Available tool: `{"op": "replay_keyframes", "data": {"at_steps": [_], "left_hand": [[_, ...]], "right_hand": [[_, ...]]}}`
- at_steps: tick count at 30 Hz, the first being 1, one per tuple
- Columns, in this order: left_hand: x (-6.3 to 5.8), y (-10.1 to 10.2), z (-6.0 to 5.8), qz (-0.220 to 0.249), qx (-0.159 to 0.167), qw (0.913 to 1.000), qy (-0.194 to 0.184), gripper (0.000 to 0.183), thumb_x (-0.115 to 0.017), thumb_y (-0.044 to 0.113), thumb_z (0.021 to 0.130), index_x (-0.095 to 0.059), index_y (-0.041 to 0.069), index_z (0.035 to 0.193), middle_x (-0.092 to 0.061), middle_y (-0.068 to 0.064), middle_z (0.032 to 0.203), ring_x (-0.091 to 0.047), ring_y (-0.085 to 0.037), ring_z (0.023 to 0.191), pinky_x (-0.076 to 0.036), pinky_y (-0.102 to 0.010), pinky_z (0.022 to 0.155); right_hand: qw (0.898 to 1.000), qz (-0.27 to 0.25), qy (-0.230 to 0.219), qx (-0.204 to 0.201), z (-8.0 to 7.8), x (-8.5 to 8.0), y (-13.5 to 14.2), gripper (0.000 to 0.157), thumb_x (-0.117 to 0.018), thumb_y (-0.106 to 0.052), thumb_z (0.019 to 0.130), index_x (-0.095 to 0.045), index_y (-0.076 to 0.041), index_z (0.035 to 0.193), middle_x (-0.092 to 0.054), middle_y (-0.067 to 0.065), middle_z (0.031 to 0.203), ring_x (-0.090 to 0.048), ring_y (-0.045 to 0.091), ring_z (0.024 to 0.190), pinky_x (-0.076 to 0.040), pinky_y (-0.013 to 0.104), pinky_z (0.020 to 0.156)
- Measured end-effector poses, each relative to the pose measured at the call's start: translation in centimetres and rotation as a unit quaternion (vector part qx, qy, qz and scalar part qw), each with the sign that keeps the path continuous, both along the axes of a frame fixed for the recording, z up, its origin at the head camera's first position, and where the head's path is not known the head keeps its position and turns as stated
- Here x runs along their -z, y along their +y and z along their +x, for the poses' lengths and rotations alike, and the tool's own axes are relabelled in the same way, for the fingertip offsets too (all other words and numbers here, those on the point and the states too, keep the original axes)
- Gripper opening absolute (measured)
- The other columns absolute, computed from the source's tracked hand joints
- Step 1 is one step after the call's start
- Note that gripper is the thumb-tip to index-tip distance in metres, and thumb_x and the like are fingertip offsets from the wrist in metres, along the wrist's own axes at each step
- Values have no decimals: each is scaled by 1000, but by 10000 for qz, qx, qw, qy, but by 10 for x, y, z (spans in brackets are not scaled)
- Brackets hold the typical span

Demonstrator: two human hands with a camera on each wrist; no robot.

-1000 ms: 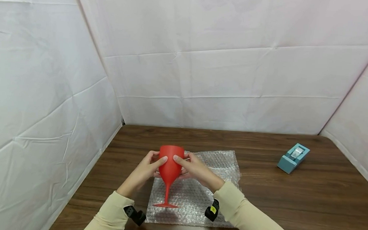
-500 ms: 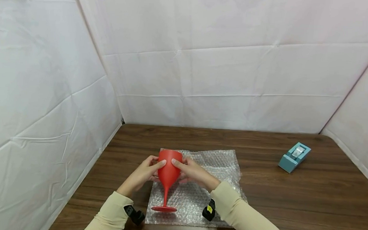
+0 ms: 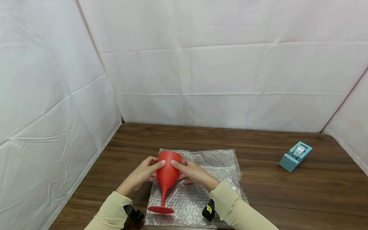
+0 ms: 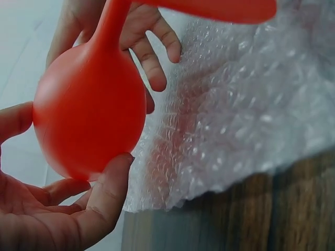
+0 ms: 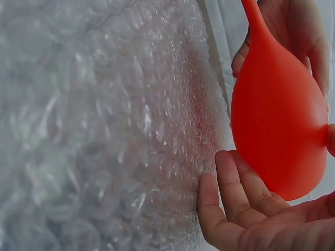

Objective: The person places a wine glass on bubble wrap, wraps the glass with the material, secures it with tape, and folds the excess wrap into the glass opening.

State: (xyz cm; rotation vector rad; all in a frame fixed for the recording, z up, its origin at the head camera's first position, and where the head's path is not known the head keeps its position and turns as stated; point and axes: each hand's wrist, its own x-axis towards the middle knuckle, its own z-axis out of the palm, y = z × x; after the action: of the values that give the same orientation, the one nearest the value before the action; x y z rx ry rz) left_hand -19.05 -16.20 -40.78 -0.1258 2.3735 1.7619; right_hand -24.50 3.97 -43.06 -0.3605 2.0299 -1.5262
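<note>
1. Your red goblet (image 3: 167,172) has come a little nearer to you than a second ago, and its foot (image 3: 161,209) has swung to the left and shows as a fuller oval.
2. You hold it in both hands over the left part of the bubble wrap (image 3: 196,200), bowl away from you, foot towards you.
3. Your left hand (image 3: 141,174) grips the left side of the bowl, thumb on the near face and fingers reaching behind.
4. Your right hand (image 3: 195,171) grips the opposite side likewise; the right wrist view shows some of its fingers spread close to the wrap, but you cannot tell from it whether they touch.
5. Beneath the wrap is your dark wooden table (image 3: 275,196).
6. Well to your right sits a teal tape dispenser (image 3: 295,156), with white sheeting (image 3: 222,69) hung behind the table.
</note>
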Motion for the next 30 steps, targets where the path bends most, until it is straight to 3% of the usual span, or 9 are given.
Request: {"op": "replay_keyframes", "data": {"at_steps": [11,16,20,24,30], "left_hand": [[10,0,3,-240,30,9997,-97,51,-53,32,98,-40,-7,129,-61,-22,109,-65,-17,73,-58,-43,74],[16,1,3,-700,5,9975,22,50,-51,36,98,-43,-5,126,-62,-19,103,-63,-19,74,-56,-39,70],[18,0,3,-1211,-58,9925,168,52,-53,42,95,-49,-2,123,-57,-18,110,-57,-26,91,-49,-38,73],[19,-2,2,-1494,-145,9885,196,56,-56,47,92,-53,0,122,-47,-21,122,-49,-33,108,-46,-46,85],[23,-2,0,-1278,-15,9916,181,65,-53,45,94,-42,-5,135,-48,-24,131,-51,-37,115,-50,-51,89]], "right_hand": [[9984,439,330,-157,-1,8,0,69,-54,-57,90,-54,2,126,-68,9,101,-66,17,83,-55,33,73],[9973,491,477,-250,-2,12,0,65,-53,-56,92,-58,1,121,-69,7,93,-65,16,76,-54,30,68],[9970,490,535,-283,-2,13,-1,61,-52,-55,93,-62,0,116,-69,6,89,-65,15,73,-53,30,66],[9968,487,566,-271,-2,14,-1,60,-52,-55,93,-63,0,113,-69,6,86,-63,14,71,-53,29,65],[9966,505,582,-296,-3,16,-1,58,-52,-55,93,-64,-2,112,-69,5,86,-63,14,71,-53,30,66]]}}
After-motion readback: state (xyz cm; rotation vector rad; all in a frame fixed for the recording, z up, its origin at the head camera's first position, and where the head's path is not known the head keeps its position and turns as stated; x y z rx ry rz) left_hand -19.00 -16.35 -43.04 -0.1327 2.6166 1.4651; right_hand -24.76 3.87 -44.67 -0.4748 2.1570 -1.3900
